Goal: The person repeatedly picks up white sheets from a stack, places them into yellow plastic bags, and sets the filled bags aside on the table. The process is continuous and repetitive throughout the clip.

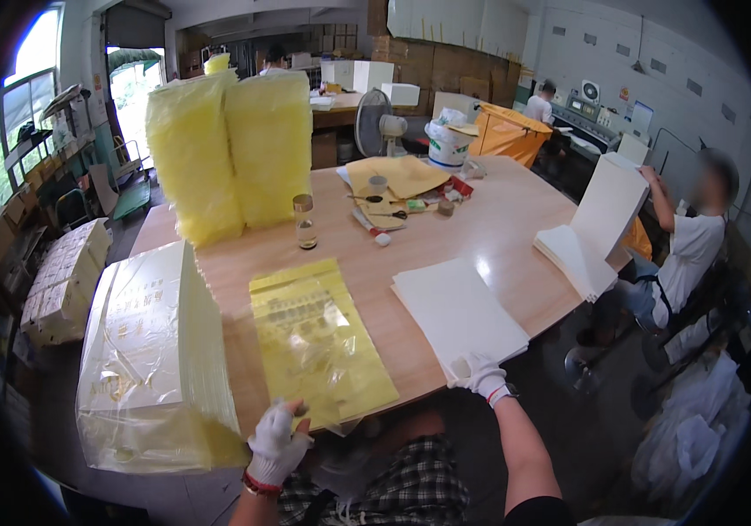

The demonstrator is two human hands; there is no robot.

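Observation:
My left hand point(277, 441), in a white glove with bare fingertips, is at the near left corner of a flat yellow plastic bag point(292, 351). Its thumb and forefinger close on the bag's near edge, where a see-through flap lifts a little. My right hand point(479, 377), gloved the same way, is at the near edge of a stack of white sheets point(459, 307). The fingers bend over the stack's corner; how many sheets they grip is hidden. On the left stands a tall pile of filled, glossy bags point(143, 333) with gold print.
Two tall yellow bag stacks point(270, 149) stand at the far left. Beyond the bag are a clear jar point(305, 223), scissors point(397, 214), tape point(445, 208) and a white bucket point(448, 145). At the right, a seated co-worker point(686, 237) holds a tall white board point(608, 202).

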